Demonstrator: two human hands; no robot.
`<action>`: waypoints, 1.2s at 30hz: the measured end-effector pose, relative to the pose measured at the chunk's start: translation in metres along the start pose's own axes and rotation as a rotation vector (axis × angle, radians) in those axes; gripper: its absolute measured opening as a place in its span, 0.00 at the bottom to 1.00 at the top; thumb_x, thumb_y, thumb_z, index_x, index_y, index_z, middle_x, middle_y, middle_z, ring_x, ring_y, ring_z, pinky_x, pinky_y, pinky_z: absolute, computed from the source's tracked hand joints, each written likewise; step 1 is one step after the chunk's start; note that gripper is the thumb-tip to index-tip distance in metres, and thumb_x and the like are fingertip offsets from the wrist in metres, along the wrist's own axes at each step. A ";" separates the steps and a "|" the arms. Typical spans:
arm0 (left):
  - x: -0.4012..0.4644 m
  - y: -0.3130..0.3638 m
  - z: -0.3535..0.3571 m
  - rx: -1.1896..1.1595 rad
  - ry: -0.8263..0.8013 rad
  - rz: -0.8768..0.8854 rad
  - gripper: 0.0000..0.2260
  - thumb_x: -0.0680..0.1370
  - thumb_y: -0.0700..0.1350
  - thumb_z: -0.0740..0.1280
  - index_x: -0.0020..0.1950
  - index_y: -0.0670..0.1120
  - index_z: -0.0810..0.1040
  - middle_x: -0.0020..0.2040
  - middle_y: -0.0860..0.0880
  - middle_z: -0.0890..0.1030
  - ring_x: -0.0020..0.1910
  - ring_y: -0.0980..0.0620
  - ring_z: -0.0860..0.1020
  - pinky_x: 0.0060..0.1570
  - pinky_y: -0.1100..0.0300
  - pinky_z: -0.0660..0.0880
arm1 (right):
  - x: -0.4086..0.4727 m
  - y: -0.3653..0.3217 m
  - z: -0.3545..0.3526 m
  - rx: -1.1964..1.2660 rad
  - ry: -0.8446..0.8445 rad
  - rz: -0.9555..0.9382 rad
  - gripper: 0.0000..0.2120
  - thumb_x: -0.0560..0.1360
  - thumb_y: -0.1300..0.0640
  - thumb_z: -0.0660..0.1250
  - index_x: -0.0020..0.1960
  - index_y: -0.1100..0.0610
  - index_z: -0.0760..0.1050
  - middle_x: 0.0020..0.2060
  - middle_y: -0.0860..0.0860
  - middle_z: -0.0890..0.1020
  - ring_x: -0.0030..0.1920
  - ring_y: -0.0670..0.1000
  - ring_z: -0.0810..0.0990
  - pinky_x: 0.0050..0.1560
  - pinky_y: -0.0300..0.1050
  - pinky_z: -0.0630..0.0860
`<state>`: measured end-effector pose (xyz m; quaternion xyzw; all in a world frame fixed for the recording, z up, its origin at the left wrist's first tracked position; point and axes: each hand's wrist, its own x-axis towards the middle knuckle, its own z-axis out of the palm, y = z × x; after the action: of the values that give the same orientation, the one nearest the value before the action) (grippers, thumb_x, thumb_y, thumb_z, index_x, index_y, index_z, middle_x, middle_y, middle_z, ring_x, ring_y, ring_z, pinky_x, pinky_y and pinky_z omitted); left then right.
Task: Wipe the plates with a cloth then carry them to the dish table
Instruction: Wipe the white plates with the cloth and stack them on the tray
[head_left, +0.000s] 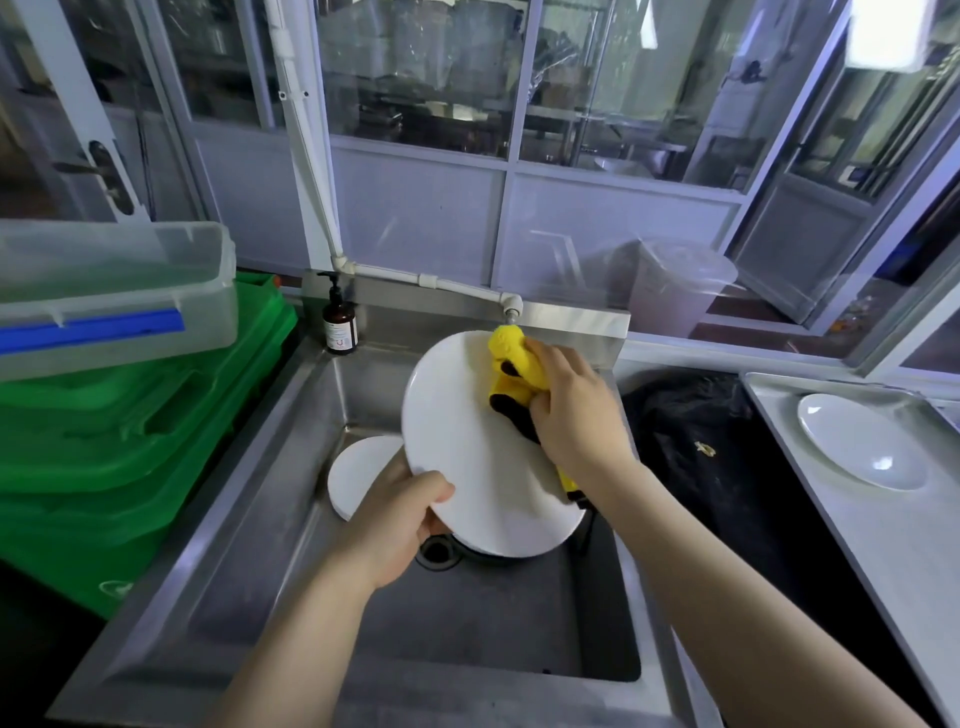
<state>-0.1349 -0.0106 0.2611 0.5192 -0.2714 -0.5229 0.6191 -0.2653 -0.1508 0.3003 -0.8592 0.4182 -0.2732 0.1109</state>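
Over sink (291, 415), left hand (400, 514) pinches plate (467, 441), right hand (571, 410) clutches cloth (514, 369); you should wipe rim to rim, steady.

Free room and obstacles around the sink (270, 525). The basin floor nearest the viewer lies open to a hand. Over the drain (435, 550) a large white plate (467, 447) held tilted by the left hand (400, 519) and the right hand (566, 410) fills the middle; a second plate (358, 470) leans at the far left wall. Green crates (130, 441) block the left, the tap (511, 306) the rear
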 end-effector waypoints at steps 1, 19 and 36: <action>0.000 0.001 0.001 0.013 -0.002 -0.006 0.17 0.62 0.39 0.61 0.49 0.48 0.78 0.46 0.45 0.80 0.48 0.44 0.75 0.49 0.47 0.68 | -0.001 -0.006 0.001 0.004 -0.018 -0.023 0.31 0.71 0.65 0.60 0.73 0.51 0.64 0.68 0.52 0.71 0.61 0.60 0.71 0.57 0.47 0.66; 0.009 -0.019 0.003 -0.143 -0.085 0.145 0.21 0.65 0.35 0.60 0.48 0.52 0.85 0.47 0.46 0.86 0.48 0.48 0.84 0.42 0.52 0.81 | -0.051 -0.029 0.006 -0.075 -0.293 -0.354 0.22 0.75 0.41 0.61 0.69 0.40 0.70 0.72 0.52 0.69 0.54 0.65 0.76 0.53 0.60 0.73; 0.042 -0.085 0.069 -0.194 0.094 0.030 0.23 0.72 0.29 0.56 0.59 0.49 0.77 0.50 0.51 0.85 0.50 0.50 0.82 0.38 0.58 0.80 | -0.144 0.153 -0.021 -0.252 -0.426 0.024 0.35 0.74 0.65 0.58 0.73 0.34 0.59 0.75 0.45 0.58 0.61 0.57 0.66 0.55 0.51 0.72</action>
<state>-0.2141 -0.0671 0.1954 0.4765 -0.1978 -0.5126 0.6863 -0.4504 -0.1336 0.1990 -0.8994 0.4262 -0.0301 0.0919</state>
